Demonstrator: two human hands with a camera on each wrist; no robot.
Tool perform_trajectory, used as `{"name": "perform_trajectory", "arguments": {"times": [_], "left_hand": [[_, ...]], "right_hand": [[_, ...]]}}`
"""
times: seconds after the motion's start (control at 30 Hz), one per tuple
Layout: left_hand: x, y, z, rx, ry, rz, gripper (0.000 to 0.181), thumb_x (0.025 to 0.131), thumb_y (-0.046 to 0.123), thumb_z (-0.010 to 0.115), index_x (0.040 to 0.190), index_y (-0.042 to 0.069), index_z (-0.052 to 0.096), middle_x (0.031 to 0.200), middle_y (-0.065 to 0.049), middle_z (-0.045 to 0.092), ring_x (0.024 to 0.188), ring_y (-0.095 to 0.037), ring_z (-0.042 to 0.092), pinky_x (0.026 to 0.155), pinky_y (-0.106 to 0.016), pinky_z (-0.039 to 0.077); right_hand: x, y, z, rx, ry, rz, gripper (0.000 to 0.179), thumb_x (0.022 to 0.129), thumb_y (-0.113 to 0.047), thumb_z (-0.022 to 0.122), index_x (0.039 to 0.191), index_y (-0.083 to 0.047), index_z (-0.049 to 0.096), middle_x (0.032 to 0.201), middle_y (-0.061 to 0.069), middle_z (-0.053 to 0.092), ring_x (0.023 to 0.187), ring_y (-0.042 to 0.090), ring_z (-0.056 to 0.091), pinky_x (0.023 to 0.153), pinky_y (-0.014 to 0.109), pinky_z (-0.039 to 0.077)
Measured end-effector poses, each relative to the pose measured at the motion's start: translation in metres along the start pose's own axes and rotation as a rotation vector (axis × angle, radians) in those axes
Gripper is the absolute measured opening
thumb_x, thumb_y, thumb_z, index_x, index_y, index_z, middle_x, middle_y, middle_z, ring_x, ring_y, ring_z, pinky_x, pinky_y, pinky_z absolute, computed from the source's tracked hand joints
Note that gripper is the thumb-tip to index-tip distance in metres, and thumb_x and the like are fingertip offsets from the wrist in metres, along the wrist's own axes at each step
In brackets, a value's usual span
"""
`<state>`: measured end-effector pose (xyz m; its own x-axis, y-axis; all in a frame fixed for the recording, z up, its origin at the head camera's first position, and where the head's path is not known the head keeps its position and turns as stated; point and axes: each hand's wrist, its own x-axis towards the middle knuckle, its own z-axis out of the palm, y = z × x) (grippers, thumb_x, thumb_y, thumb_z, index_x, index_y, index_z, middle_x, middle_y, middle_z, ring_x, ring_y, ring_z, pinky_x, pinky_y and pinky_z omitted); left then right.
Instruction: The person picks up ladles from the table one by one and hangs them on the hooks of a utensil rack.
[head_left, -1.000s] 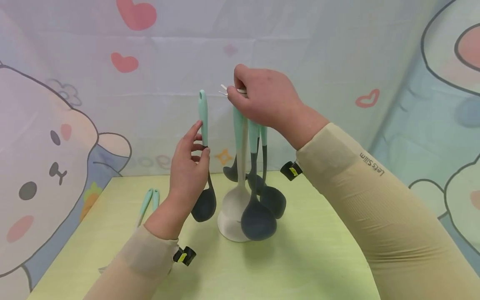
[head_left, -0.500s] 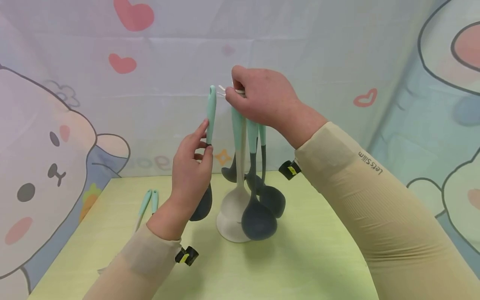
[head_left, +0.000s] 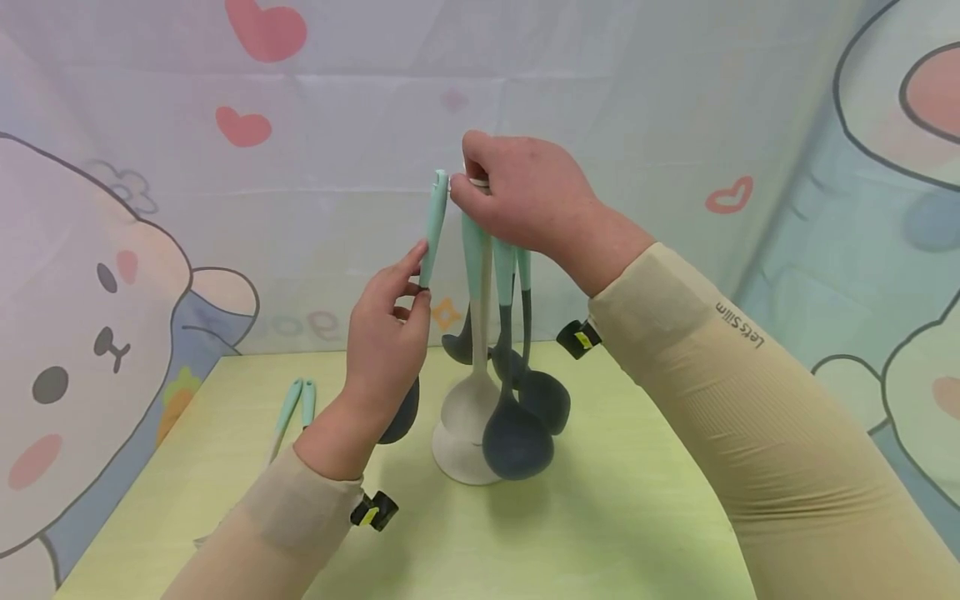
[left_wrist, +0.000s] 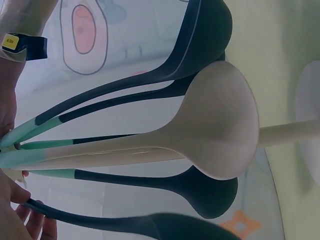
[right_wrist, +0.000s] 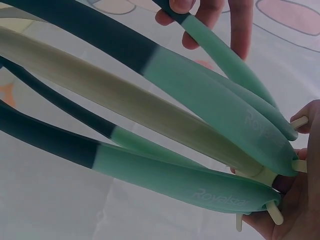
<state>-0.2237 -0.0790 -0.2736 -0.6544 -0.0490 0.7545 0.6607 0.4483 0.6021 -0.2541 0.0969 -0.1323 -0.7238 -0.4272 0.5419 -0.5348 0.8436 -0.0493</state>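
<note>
My left hand pinches a cooking spoon with a mint handle and a dark head, where handle meets neck. The handle's holed top end is right at a hook of the white utensil stand, beside the right fingers. My right hand grips the stand's top; pale hooks stick out around it in the right wrist view. From the stand hang a white ladle, a dark ladle and several other dark-headed utensils. My left hand hides part of the spoon's neck in the head view.
Two mint-handled utensils, one and another, lie on the pale green table at the left, partly behind the left forearm. A printed cloth hangs behind the table.
My left hand has moved the spoon rightward, bringing its handle top from apart to right at the hook and tilting it right. The right hand keeps its grip on the stand.
</note>
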Motion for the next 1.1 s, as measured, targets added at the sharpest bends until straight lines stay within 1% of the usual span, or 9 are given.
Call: {"name": "perform_trajectory", "arguments": {"times": [0.23,0.4,0.57,0.7,0.8,0.93,1.1], "left_hand": [[0.002,-0.004,0.004,0.013,-0.012,0.006,0.055,0.092,-0.006,0.056,0.138,0.022,0.061,0.116,-0.005,0.064,0.093,-0.016,0.062,0.072,-0.032,0.052],[0.003,-0.006,0.008,-0.004,-0.035,-0.003,0.054,0.094,-0.005,0.055,0.140,0.023,0.059,0.118,-0.006,0.062,0.095,-0.017,0.061,0.075,-0.033,0.051],[0.003,-0.006,0.011,0.017,-0.060,-0.045,0.053,0.097,-0.002,0.054,0.143,0.024,0.054,0.121,-0.006,0.059,0.101,-0.017,0.060,0.080,-0.033,0.051],[-0.002,-0.005,0.014,0.027,-0.084,-0.100,0.050,0.099,0.003,0.056,0.145,0.022,0.049,0.123,-0.007,0.057,0.104,-0.018,0.059,0.082,-0.033,0.051],[-0.006,-0.006,0.014,0.024,-0.095,-0.129,0.048,0.099,0.005,0.057,0.144,0.021,0.048,0.123,-0.007,0.056,0.104,-0.020,0.060,0.082,-0.034,0.050],[-0.009,-0.009,0.015,0.023,-0.115,-0.148,0.046,0.100,0.005,0.057,0.142,0.019,0.047,0.121,-0.007,0.057,0.104,-0.019,0.060,0.082,-0.034,0.050],[-0.014,-0.015,0.018,0.001,-0.139,-0.170,0.046,0.099,0.004,0.057,0.141,0.018,0.046,0.118,-0.006,0.058,0.103,-0.019,0.061,0.083,-0.034,0.051]], "right_hand": [[0.001,0.000,-0.001,-0.003,-0.018,0.002,0.022,0.097,-0.032,0.037,0.089,-0.013,0.045,0.072,0.004,0.051,0.069,0.021,0.050,0.064,0.034,0.039],[0.000,0.001,-0.002,-0.013,-0.026,0.005,0.022,0.098,-0.032,0.037,0.090,-0.013,0.046,0.074,0.004,0.052,0.071,0.021,0.051,0.065,0.034,0.040],[0.000,0.001,-0.004,0.005,-0.022,0.008,0.022,0.098,-0.031,0.037,0.091,-0.013,0.046,0.075,0.004,0.053,0.072,0.021,0.051,0.066,0.034,0.039],[0.000,0.000,-0.004,0.022,-0.023,0.018,0.021,0.098,-0.032,0.038,0.091,-0.014,0.045,0.074,0.003,0.052,0.072,0.021,0.050,0.066,0.034,0.039],[0.000,-0.001,-0.004,0.028,-0.023,0.012,0.021,0.098,-0.032,0.038,0.090,-0.014,0.045,0.074,0.003,0.052,0.071,0.021,0.050,0.065,0.033,0.039],[0.000,-0.002,-0.004,0.026,-0.018,0.014,0.021,0.098,-0.033,0.038,0.091,-0.014,0.046,0.074,0.003,0.052,0.071,0.021,0.050,0.065,0.034,0.038],[-0.001,-0.003,-0.006,0.027,-0.039,0.023,0.022,0.098,-0.033,0.037,0.092,-0.014,0.046,0.076,0.003,0.053,0.073,0.021,0.051,0.067,0.034,0.039]]}}
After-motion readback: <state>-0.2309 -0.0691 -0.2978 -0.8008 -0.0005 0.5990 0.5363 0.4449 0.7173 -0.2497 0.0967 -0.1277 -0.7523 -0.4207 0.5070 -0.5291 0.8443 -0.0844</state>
